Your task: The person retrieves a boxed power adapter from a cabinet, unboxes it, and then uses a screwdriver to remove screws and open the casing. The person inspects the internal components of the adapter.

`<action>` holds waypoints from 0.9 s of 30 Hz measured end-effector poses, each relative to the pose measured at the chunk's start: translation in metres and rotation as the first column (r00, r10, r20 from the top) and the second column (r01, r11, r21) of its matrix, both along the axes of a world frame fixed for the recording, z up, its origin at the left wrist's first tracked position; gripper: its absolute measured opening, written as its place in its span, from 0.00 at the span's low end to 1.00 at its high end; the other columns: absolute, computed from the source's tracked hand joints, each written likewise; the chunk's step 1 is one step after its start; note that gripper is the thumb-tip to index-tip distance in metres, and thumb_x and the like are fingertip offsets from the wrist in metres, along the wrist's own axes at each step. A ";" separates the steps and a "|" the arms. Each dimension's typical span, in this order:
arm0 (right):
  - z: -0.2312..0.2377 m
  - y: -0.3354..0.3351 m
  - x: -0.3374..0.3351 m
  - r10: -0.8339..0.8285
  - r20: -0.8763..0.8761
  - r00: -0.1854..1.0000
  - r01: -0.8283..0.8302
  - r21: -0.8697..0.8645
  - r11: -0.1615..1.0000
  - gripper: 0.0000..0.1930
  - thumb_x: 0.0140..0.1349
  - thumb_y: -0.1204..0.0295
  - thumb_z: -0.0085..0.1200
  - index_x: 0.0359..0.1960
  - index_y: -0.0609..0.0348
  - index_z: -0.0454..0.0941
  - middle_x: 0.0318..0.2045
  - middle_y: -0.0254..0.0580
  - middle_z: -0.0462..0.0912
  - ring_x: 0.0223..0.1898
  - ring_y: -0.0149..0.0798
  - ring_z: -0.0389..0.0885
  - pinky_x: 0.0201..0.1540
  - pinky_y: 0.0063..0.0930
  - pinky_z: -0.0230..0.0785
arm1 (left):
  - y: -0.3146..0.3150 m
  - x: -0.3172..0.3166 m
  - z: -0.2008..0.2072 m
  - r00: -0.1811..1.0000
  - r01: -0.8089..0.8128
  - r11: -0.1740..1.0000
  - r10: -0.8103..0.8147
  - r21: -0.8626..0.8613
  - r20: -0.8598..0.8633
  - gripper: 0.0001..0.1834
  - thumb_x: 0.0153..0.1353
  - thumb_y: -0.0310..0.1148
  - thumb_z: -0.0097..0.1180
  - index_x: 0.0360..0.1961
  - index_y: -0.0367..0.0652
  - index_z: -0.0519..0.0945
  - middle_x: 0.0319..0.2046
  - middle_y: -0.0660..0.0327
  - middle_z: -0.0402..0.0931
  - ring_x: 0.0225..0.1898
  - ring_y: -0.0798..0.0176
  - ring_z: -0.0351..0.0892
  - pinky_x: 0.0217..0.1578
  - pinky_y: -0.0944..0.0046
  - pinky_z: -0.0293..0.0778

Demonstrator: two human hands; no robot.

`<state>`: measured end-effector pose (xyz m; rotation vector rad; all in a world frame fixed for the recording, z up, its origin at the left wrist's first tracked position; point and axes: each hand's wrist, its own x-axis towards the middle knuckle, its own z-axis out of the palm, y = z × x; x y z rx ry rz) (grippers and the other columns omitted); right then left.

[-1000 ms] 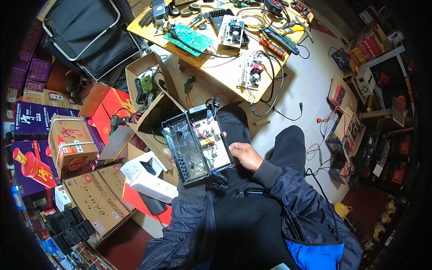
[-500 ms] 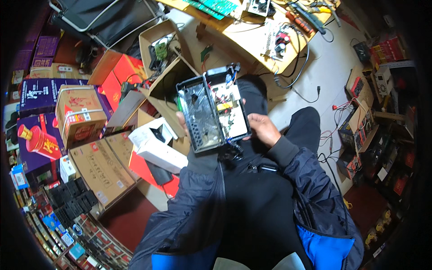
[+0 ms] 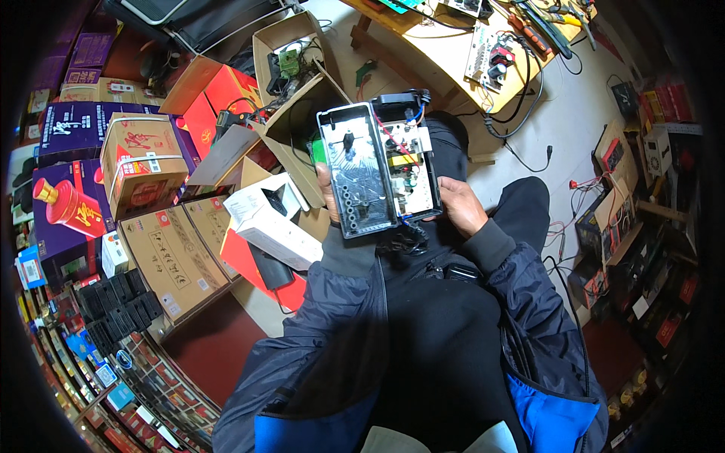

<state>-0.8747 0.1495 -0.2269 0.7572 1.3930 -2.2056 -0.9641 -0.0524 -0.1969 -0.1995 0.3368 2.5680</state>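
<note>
An opened black plastic case, its two halves side by side, is held over my lap. The left half (image 3: 355, 170) is a shell lined with shiny clear film, with round holes near its lower end. In the right half sits a pale circuit board (image 3: 408, 181) with a yellow part and red and blue wires. My left hand (image 3: 326, 185) is closed round the left half's outer edge, its fingers mostly hidden behind. My right hand (image 3: 462, 205) grips the right half's lower edge. A black cable (image 3: 408, 243) hangs in a bundle below the case.
A wooden workbench (image 3: 453, 64) with boards, pliers and screwdrivers stands ahead to the right. Open cardboard boxes (image 3: 291, 113) and a white carton (image 3: 283, 238) crowd my left. A loose cable plug (image 3: 549, 151) lies on the floor; equipment with red wires (image 3: 604, 204) stands far right.
The left half of the case has risen and turned slightly clockwise, showing its inside more squarely. Both hands keep their hold. The whole view has shifted a little.
</note>
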 end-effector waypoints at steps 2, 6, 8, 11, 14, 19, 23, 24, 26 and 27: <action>-0.004 -0.001 0.001 -0.032 -0.031 0.999 0.031 -0.031 0.999 0.12 0.77 0.69 0.47 0.44 0.64 0.80 0.36 0.38 0.86 0.34 0.32 0.86 0.41 0.28 0.84 | 0.000 0.002 0.003 0.999 -0.031 0.998 0.030 -0.048 -0.023 0.51 0.60 0.62 0.68 0.72 0.39 0.65 0.61 0.48 0.78 0.58 0.47 0.83 0.56 0.41 0.85; -0.012 0.001 0.003 0.012 -0.069 0.998 -0.010 0.027 1.000 0.12 0.77 0.70 0.49 0.43 0.65 0.82 0.36 0.36 0.88 0.35 0.26 0.84 0.41 0.19 0.76 | -0.001 0.007 0.009 1.000 -0.004 0.996 0.004 -0.091 0.000 0.50 0.58 0.62 0.70 0.70 0.37 0.67 0.60 0.47 0.78 0.55 0.47 0.84 0.54 0.43 0.86; -0.014 0.003 0.003 0.023 -0.090 0.996 -0.020 0.032 0.999 0.12 0.76 0.73 0.49 0.52 0.68 0.81 0.43 0.41 0.89 0.41 0.29 0.87 0.49 0.22 0.78 | -0.001 0.007 0.011 1.000 0.005 0.996 -0.005 -0.092 -0.003 0.50 0.58 0.62 0.70 0.70 0.36 0.68 0.60 0.47 0.78 0.55 0.47 0.84 0.54 0.42 0.86; -0.014 0.002 0.004 -0.003 -0.098 0.995 0.007 0.040 0.999 0.12 0.76 0.73 0.49 0.48 0.68 0.82 0.40 0.37 0.88 0.40 0.25 0.84 0.48 0.19 0.76 | -0.001 0.007 0.010 0.999 0.022 1.000 -0.023 0.010 0.030 0.49 0.60 0.61 0.69 0.70 0.37 0.68 0.59 0.46 0.79 0.56 0.46 0.84 0.53 0.41 0.86; -0.011 0.000 0.003 -0.014 -0.111 0.994 0.021 0.060 0.998 0.11 0.75 0.71 0.50 0.43 0.67 0.83 0.36 0.35 0.87 0.35 0.24 0.81 0.44 0.18 0.75 | -0.001 0.007 0.005 1.000 -0.001 1.000 0.001 -0.005 0.018 0.49 0.61 0.61 0.68 0.71 0.36 0.67 0.60 0.45 0.79 0.56 0.45 0.84 0.53 0.39 0.86; -0.003 0.001 0.001 0.002 -0.059 0.998 -0.001 0.021 1.000 0.11 0.76 0.68 0.50 0.43 0.64 0.81 0.32 0.35 0.84 0.29 0.28 0.82 0.36 0.23 0.80 | -0.004 0.002 -0.003 1.000 -0.015 0.996 0.016 0.087 -0.009 0.55 0.60 0.67 0.62 0.75 0.37 0.60 0.66 0.39 0.70 0.62 0.36 0.75 0.54 0.30 0.81; 0.003 0.002 0.001 0.013 -0.007 1.000 -0.013 0.029 1.000 0.11 0.77 0.67 0.51 0.43 0.62 0.81 0.32 0.34 0.83 0.29 0.29 0.83 0.37 0.25 0.81 | -0.001 0.001 0.000 0.999 0.025 1.000 -0.025 0.013 -0.035 0.63 0.55 0.75 0.59 0.78 0.39 0.54 0.70 0.33 0.60 0.67 0.27 0.65 0.54 0.22 0.76; 0.003 0.002 0.001 0.004 -0.007 1.000 -0.004 0.010 1.000 0.11 0.77 0.67 0.51 0.43 0.62 0.81 0.32 0.34 0.83 0.29 0.28 0.83 0.37 0.25 0.82 | -0.001 0.000 0.002 0.998 0.046 0.999 -0.046 0.003 -0.043 0.66 0.53 0.77 0.58 0.79 0.40 0.52 0.71 0.32 0.58 0.69 0.25 0.62 0.55 0.20 0.75; 0.003 0.001 0.001 -0.003 -0.004 1.000 0.003 -0.009 1.000 0.11 0.77 0.67 0.51 0.43 0.62 0.81 0.32 0.34 0.83 0.29 0.29 0.82 0.38 0.25 0.82 | 0.004 0.001 0.007 0.993 0.101 0.995 -0.101 -0.008 -0.068 0.70 0.51 0.82 0.57 0.80 0.41 0.49 0.74 0.29 0.53 0.71 0.20 0.57 0.55 0.16 0.72; 0.004 0.001 0.001 -0.002 0.000 1.000 0.002 -0.010 1.000 0.11 0.77 0.67 0.51 0.43 0.62 0.80 0.32 0.34 0.82 0.29 0.29 0.82 0.38 0.25 0.82 | 0.006 0.002 0.009 0.990 0.117 0.993 -0.117 0.003 -0.079 0.72 0.49 0.84 0.56 0.81 0.41 0.48 0.75 0.28 0.51 0.73 0.18 0.54 0.55 0.14 0.71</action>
